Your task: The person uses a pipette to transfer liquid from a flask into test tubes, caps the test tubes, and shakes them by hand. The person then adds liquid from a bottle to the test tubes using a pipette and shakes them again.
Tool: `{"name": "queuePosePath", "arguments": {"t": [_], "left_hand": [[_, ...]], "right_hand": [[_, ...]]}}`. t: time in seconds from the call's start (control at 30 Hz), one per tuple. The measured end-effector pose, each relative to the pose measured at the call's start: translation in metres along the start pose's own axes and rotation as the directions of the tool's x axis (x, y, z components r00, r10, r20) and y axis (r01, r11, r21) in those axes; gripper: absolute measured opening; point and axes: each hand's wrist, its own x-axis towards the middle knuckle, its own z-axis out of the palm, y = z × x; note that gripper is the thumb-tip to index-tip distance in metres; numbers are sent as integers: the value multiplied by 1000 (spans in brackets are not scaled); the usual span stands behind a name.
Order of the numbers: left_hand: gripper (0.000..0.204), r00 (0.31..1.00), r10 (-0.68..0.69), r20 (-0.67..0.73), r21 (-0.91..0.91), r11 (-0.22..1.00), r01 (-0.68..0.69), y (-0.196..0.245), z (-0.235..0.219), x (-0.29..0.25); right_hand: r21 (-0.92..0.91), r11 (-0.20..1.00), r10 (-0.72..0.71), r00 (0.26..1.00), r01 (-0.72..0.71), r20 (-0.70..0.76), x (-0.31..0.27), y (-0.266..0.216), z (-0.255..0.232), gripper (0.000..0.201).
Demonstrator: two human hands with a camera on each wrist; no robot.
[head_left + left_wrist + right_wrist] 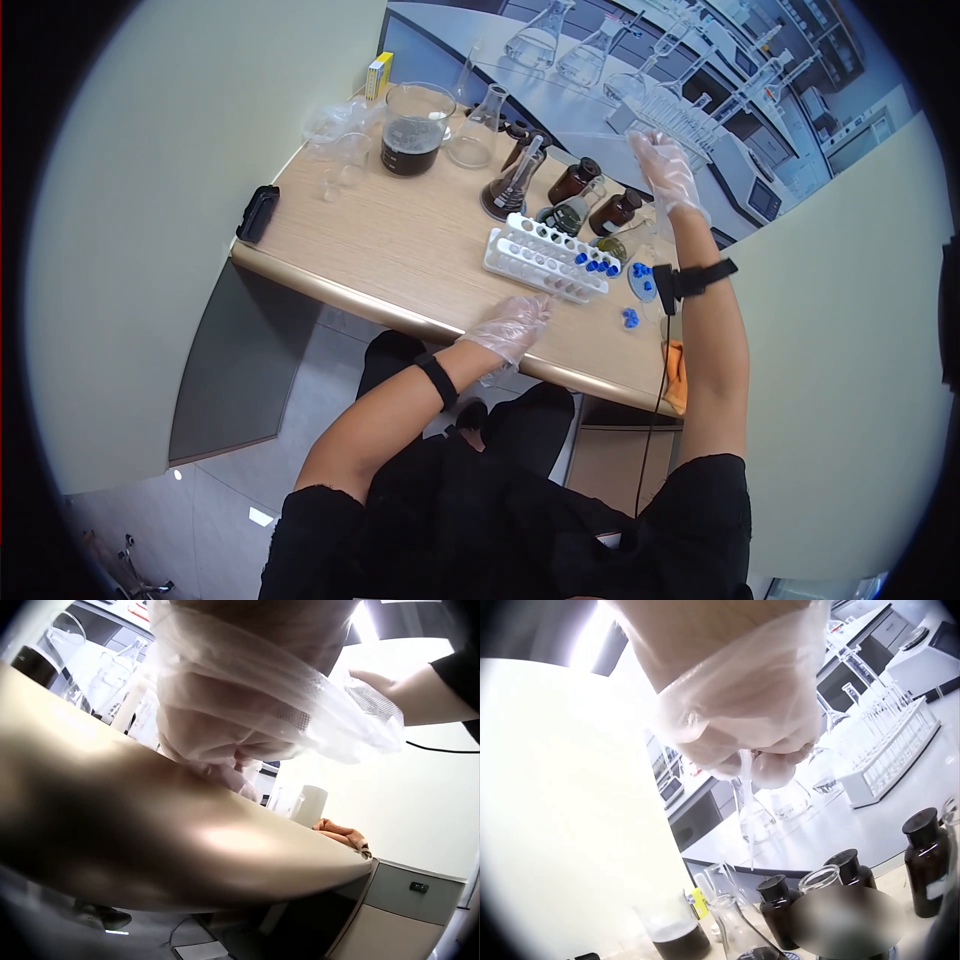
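Above the bottles at the back right, my gloved right hand (665, 170) is raised and pinches a clear plastic dropper (748, 802), its tip pointing down in the right wrist view. My gloved left hand (512, 325) is at the table's front edge with fingers bent, just in front of the white tube rack (495, 262); I cannot tell whether it holds something. Several blue-capped tubes (597, 266) stand at the rack's right end. Blue caps (630, 318) lie on the table, with others in a small dish (640, 292). Behind the rack are flasks with green liquid (565, 218) and yellow liquid (610, 247).
A large beaker (410, 130) of dark liquid stands back left, beside an empty conical flask (474, 145). Brown bottles (575, 180) and a flask of dark liquid (508, 190) stand behind the rack. An orange cloth (676, 375) hangs at the right edge; a black object (258, 213) lies left.
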Motion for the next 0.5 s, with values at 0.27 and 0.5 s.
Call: {"name": "queuePosePath", "arguments": {"t": [0.27,0.5], "left_hand": [[15,992,-97,81,-72,992,103,24,-16,-8],[14,998,-32,51,-56,998,35,-6,-1,1]], "right_hand": [[-42,991,-136,973,131,-188,-160,14,-57,52],[227,973,-18,998,31,-62,-266,22,-61,35]]}}
